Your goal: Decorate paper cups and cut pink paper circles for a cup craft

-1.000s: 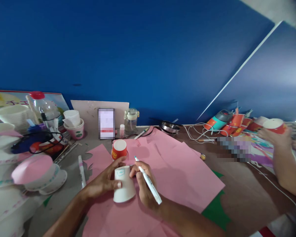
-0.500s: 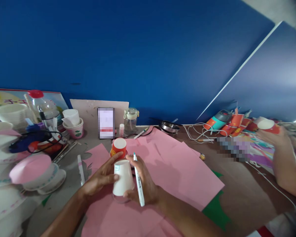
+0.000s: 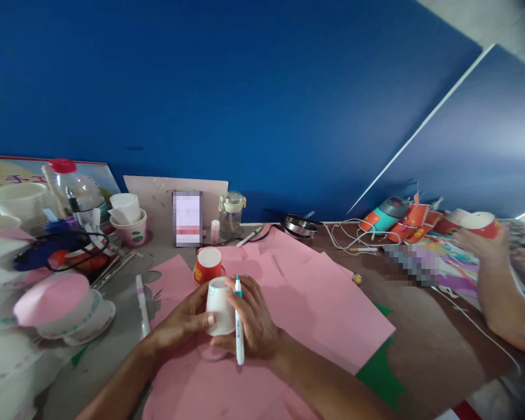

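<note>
White cup [image 3: 221, 309], seven o'clock from view centre, gripped by the left hand [image 3: 189, 317]; right hand [image 3: 254, 322], at that cup's four o'clock, grasps a pen [image 3: 239, 329]. Red cup [image 3: 207, 270]: eleven o'clock from the white.

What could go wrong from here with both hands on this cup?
The teal-tipped marker in the right hand looks uncapped and sits right by the white cup, so it might leave a stray mark.

The red cup stands just behind the white one; a knuckle could knock it.

The loose pen beside the left forearm might get nudged.
</note>
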`<state>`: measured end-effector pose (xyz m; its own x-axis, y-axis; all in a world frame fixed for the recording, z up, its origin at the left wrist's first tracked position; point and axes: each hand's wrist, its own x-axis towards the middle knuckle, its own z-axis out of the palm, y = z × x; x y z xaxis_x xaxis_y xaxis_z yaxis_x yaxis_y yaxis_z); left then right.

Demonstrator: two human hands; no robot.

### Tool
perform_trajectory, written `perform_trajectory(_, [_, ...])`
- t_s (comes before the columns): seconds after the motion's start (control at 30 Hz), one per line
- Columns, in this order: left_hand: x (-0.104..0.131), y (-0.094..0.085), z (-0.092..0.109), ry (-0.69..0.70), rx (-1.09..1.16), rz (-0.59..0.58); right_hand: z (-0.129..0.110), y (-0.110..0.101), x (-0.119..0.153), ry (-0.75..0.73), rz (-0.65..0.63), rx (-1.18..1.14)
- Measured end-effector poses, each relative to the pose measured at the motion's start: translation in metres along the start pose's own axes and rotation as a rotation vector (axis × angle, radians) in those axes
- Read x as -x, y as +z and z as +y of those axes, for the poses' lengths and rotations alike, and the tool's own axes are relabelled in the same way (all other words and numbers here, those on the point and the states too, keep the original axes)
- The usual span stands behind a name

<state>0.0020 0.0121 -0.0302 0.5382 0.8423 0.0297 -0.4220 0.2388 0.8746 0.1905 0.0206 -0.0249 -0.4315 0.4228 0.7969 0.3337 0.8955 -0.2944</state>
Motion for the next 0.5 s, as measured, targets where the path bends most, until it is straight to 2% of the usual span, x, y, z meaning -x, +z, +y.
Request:
perform_trajectory(0.13, [0.000,0.000,-0.001,-0.021,-0.078,0.013,-0.002,0.003,0.002,0.004,-0.022,0.014])
perform_trajectory(0.3, [0.000,0.000,-0.004,-0.031,-0.098,0.049,-0.009,0.001,0.004,0.041,0.133,-0.043])
perform_trajectory(0.43, [-0.001,-0.003,-0.007,-0.044,-0.098,0.042,-0.015,0.000,0.005,0.128,0.161,-0.172])
perform_trajectory(0.5, [-0.001,-0.003,-0.008,-0.038,-0.096,0.036,-0.016,0.001,0.007,0.110,0.172,-0.211])
